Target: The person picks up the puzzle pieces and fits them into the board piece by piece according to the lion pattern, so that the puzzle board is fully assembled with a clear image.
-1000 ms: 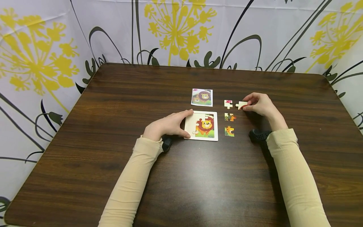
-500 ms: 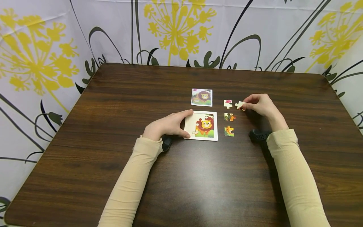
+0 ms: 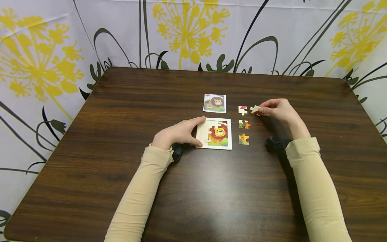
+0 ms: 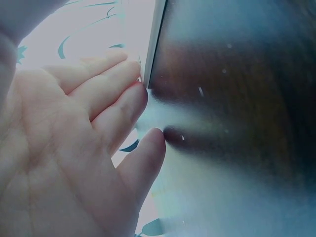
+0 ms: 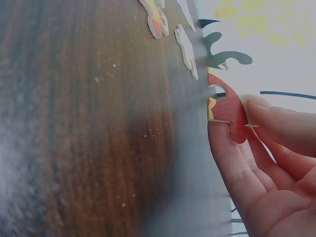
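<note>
The left hand [image 3: 178,133] rests at the left edge of a white-framed puzzle tray [image 3: 229,134], thumb and fingers spread at its corners. Inside the tray, joined pieces show a lion [image 3: 218,132]; its left part is bare. Between thumb and fingers, the right hand [image 3: 279,112] pinches a puzzle piece [image 3: 255,109], whose red and cream surface [image 5: 232,111] shows in the right wrist view. Left of that hand lie three loose pieces: one with a pink flower [image 3: 243,110], a green and orange one [image 3: 244,124] and a yellow one [image 3: 244,139].
A printed lion picture [image 3: 215,103] lies just behind the tray. All of it stands on a dark wooden table [image 3: 127,111], with a flower-patterned cloth [image 3: 121,20] hanging behind. Black devices [image 3: 276,143] are on both wrists.
The right hand has tilted and turned the pinched piece, raising it slightly off the table. The left hand and the tray look the same.
</note>
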Demonstrator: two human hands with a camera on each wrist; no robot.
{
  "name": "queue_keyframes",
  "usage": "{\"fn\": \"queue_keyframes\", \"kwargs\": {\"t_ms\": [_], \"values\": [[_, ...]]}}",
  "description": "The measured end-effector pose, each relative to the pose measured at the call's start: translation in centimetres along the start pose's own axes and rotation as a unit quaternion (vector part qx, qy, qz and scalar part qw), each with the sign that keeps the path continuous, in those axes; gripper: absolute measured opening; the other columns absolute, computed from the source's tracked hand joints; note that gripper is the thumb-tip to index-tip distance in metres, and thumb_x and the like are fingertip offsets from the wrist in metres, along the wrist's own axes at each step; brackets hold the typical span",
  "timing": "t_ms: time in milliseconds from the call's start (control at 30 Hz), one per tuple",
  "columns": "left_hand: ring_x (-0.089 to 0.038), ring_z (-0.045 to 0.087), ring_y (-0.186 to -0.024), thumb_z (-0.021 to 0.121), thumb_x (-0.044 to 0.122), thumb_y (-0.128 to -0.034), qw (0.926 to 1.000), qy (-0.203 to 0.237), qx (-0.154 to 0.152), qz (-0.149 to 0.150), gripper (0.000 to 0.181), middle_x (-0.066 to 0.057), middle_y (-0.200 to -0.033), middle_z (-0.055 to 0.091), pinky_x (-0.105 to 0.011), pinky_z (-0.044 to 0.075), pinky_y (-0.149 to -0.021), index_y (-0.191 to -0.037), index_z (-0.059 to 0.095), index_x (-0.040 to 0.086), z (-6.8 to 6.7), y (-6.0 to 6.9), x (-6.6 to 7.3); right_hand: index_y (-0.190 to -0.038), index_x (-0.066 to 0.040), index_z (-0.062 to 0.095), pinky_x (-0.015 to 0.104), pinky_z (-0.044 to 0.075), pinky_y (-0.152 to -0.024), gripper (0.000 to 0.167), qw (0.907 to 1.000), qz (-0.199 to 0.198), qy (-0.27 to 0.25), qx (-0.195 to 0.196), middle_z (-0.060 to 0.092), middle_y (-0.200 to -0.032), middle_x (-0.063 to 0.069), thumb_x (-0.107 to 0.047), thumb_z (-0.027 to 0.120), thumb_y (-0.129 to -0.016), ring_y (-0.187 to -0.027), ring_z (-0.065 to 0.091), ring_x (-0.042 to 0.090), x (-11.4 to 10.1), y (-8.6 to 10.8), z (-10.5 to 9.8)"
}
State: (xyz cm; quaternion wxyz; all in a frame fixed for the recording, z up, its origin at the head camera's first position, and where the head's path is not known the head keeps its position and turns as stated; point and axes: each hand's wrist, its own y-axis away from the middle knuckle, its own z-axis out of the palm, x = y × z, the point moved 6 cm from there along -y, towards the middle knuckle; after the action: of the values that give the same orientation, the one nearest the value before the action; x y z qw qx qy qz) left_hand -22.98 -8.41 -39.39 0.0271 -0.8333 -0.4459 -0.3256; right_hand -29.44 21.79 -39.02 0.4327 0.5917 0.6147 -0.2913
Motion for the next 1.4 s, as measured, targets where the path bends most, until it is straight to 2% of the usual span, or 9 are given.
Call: {"fn": "queue_keyframes", "kwargs": {"t_ms": [200,467,633,867,1067,1400], "values": [[-0.026,0.032,-0.138,0.078,0.023,-0.0763,1.0,-0.001,0.002,0.003,0.091,-0.015,-0.152,0.03,-0.039,0.027,-0.115,-0.147,0.025,0.002,0.0,0.0,0.0,-0.103,0.006,0.063,0.019,0.055,-0.07,0.028,0.999,0.017,-0.041,-0.01,0.066,-0.075,-0.009,-0.014,0.069,-0.085,-0.071,0.065,0.002,0.2,0.1,0.1],[-0.026,0.034,-0.137,0.078,0.023,-0.0763,1.0,-0.002,0.003,0.004,0.091,-0.015,-0.152,0.031,-0.039,0.027,-0.115,-0.147,0.026,0.002,0.0,0.0,-0.1,-0.094,-0.001,0.069,0.022,0.056,-0.071,0.012,0.9955,0.025,-0.086,-0.033,0.066,-0.077,-0.004,-0.007,0.069,-0.084,-0.07,0.066,0.006,-0.4,0.4,1.2],[-0.025,0.032,-0.139,0.078,0.023,-0.0765,1.0,-0.003,0.001,0.0,0.091,-0.014,-0.153,0.03,-0.038,0.026,-0.115,-0.148,0.025,0.002,0.0,-0.1,-0.2,-0.101,0.003,0.067,0.022,0.057,-0.071,0.019,0.995,0.038,-0.083,-0.041,0.066,-0.081,-0.002,-0.006,0.069,-0.083,-0.07,0.065,0.007,-1.2,0.3,2.5],[-0.026,0.034,-0.138,0.078,0.023,-0.0762,1.0,-0.001,0.003,0.004,0.091,-0.014,-0.152,0.031,-0.038,0.027,-0.115,-0.147,0.026,0.002,0.0,-0.1,0.0,-0.111,0.01,0.062,0.026,0.057,-0.072,0.031,0.9931,0.036,-0.08,-0.077,0.066,-0.081,0.0,-0.005,0.067,-0.085,-0.07,0.066,0.01,-2.9,0.0,5.4],[-0.026,0.03,-0.14,0.078,0.023,-0.0764,1.0,0.002,0.001,0.001,0.091,-0.014,-0.153,0.029,-0.038,0.025,-0.116,-0.148,0.025,0.002,-0.1,0.0,0.0,-0.111,0.011,0.061,0.031,0.057,-0.075,0.03,0.9929,0.024,-0.06,-0.1,0.067,-0.08,0.002,-0.005,0.065,-0.086,-0.07,0.066,0.01,-4.4,-0.3,7.9],[-0.025,0.028,-0.141,0.077,0.025,-0.0774,1.0,0.007,-0.006,-0.003,0.092,-0.013,-0.154,0.027,-0.038,0.023,-0.117,-0.148,0.023,0.002,0.0,-0.1,-0.1,-0.109,0.009,0.063,0.033,0.057,-0.078,0.026,0.9927,0.021,-0.043,-0.111,0.067,-0.083,0.005,-0.005,0.065,-0.086,-0.07,0.066,0.009,-6.2,-0.9,11.0]]}}
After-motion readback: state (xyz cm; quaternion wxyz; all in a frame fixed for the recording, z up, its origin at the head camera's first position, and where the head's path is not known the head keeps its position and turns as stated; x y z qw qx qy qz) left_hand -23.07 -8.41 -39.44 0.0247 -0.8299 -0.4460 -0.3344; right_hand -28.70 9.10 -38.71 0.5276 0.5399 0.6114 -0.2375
